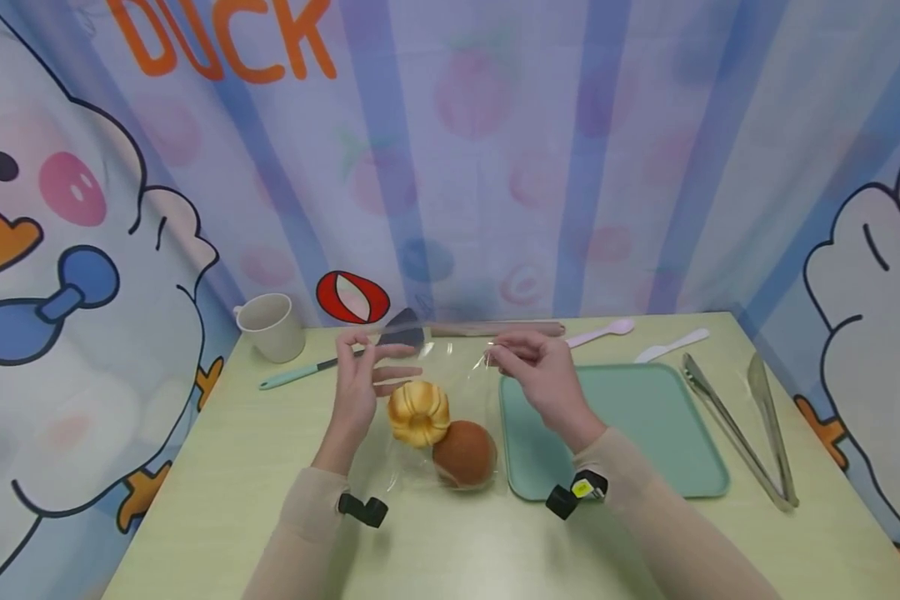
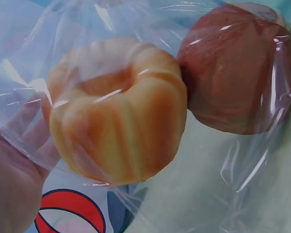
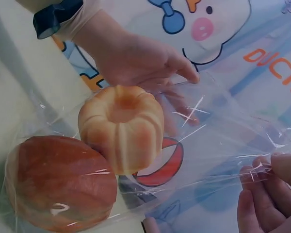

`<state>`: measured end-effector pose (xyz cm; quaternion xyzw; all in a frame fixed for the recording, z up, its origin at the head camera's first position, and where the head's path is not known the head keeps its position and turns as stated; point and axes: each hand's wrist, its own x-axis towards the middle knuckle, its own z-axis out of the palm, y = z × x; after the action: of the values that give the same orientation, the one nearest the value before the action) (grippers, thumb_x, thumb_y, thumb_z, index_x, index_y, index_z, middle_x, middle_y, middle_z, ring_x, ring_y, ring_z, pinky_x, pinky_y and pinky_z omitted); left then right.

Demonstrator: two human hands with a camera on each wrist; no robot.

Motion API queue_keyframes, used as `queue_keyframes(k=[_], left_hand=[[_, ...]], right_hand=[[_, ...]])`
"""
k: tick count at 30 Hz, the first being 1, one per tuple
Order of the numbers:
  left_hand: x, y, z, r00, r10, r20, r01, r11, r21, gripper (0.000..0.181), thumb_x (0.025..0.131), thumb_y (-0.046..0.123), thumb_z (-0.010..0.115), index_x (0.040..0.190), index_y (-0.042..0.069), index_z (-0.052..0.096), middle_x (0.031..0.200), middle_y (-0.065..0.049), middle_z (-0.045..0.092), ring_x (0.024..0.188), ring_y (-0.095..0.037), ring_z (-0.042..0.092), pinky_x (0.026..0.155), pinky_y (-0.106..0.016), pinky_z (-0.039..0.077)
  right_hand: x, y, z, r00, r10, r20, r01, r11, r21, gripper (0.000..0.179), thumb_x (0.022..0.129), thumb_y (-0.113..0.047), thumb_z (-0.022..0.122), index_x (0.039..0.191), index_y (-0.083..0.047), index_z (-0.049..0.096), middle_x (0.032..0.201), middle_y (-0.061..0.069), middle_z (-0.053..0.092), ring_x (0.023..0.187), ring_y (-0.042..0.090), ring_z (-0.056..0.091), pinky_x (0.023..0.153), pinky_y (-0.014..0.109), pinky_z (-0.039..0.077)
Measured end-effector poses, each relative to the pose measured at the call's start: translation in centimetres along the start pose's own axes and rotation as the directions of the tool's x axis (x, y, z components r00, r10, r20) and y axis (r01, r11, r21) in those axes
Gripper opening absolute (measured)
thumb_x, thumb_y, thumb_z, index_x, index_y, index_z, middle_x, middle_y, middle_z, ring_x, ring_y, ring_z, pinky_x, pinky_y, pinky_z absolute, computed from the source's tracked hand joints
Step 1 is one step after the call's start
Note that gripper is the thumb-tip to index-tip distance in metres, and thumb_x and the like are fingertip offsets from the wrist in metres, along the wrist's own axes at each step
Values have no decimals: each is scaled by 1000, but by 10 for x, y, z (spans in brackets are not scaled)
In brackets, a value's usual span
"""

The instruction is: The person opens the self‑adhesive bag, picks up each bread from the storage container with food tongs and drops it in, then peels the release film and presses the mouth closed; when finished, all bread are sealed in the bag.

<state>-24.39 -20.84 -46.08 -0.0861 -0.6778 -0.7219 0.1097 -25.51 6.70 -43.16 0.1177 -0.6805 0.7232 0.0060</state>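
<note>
A clear plastic bag [image 1: 461, 375] holds a golden fluted bread roll [image 1: 418, 414] with a hollow top and a round brown bun [image 1: 465, 454]. My right hand [image 1: 543, 371] pinches the bag's upper edge between thumb and fingertips. At the bag's other side is my left hand [image 1: 356, 379], fingers fairly straight and spread. Through the plastic, those fingers [image 2: 34, 121] show beside the fluted roll [image 2: 121, 116]. In the right wrist view, the left thumb or forefinger tip touches the bag's edge; whether it presses the film, I cannot tell.
A green tray [image 1: 622, 429] lies to the right, with metal tongs [image 1: 735, 433] beyond it. At the back left are a white mug [image 1: 272, 327] and a spatula [image 1: 300, 375]. A pink spoon [image 1: 600, 332], a white knife-like utensil [image 1: 672, 345] and a brownish rod [image 1: 495, 329] lie along the back.
</note>
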Motion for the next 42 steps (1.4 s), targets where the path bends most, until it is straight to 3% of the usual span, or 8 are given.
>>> queue_keyframes(k=[17, 20, 22, 27, 30, 34, 38, 42], left_hand=[[-2, -6, 6, 934, 290, -210, -267, 955, 132, 24, 111, 14, 47, 119, -8, 42, 133, -25, 58, 118, -29, 62, 99, -33, 54], [-1, -4, 11, 852, 438, -288, -375, 893, 247, 29, 103, 9, 57, 118, -11, 41, 139, -24, 51, 124, -28, 52, 101, -32, 45], [1, -1, 16, 759, 585, -288, -489, 802, 343, 34, 96, 9, 63, 112, -13, 44, 135, -28, 51, 123, -35, 50, 102, -36, 42], [4, 16, 34, 487, 872, -42, -735, 436, 520, 27, 90, 17, 72, 94, -6, 58, 110, -29, 62, 104, -45, 56, 95, -44, 43], [4, 28, 48, 403, 900, 168, -817, 270, 510, 19, 95, 17, 75, 92, 0, 68, 100, -20, 65, 92, -38, 58, 84, -44, 46], [6, 39, 65, 422, 844, 331, -833, 217, 509, 11, 95, 17, 77, 100, 6, 78, 99, -11, 69, 83, -30, 58, 73, -41, 47], [10, 43, 76, 480, 808, 342, -795, 235, 560, 15, 92, 15, 82, 106, 9, 82, 101, -8, 72, 81, -28, 58, 70, -41, 46], [12, 44, 80, 492, 811, 317, -767, 231, 599, 16, 89, 14, 84, 104, 9, 83, 100, -9, 74, 81, -29, 61, 67, -42, 46]], right_hand=[[-4, -2, 17, 964, -254, 78, 259, 964, -61, 16, 106, -6, 62, 116, -1, 74, 103, 19, 77, 95, 15, 75, 91, 34, 61], [-4, -3, 19, 963, -254, 94, 260, 964, -60, 17, 106, -7, 61, 116, -1, 74, 103, 19, 77, 95, 16, 75, 91, 35, 62], [-4, -4, 19, 962, -254, 101, 261, 963, -70, 17, 107, -8, 61, 115, -1, 75, 102, 18, 77, 95, 17, 75, 90, 35, 62], [-5, -4, 19, 961, -261, 94, 270, 957, -104, 18, 106, -8, 62, 115, 0, 75, 104, 17, 76, 96, 22, 76, 88, 34, 62], [-5, -4, 19, 958, -276, 84, 285, 949, -134, 19, 106, -9, 63, 117, -1, 75, 112, 16, 75, 99, 25, 75, 88, 32, 62], [-6, -5, 19, 952, -297, 70, 305, 938, -164, 20, 105, -12, 65, 121, -6, 76, 118, 12, 74, 100, 26, 74, 87, 30, 62], [-6, -6, 21, 942, -329, 67, 335, 931, -146, 20, 104, -11, 67, 122, -8, 76, 115, 10, 76, 99, 26, 74, 85, 30, 61], [-6, -7, 23, 926, -369, 80, 377, 917, -132, 19, 103, -8, 68, 120, -8, 77, 114, 10, 77, 99, 23, 74, 84, 31, 62]])
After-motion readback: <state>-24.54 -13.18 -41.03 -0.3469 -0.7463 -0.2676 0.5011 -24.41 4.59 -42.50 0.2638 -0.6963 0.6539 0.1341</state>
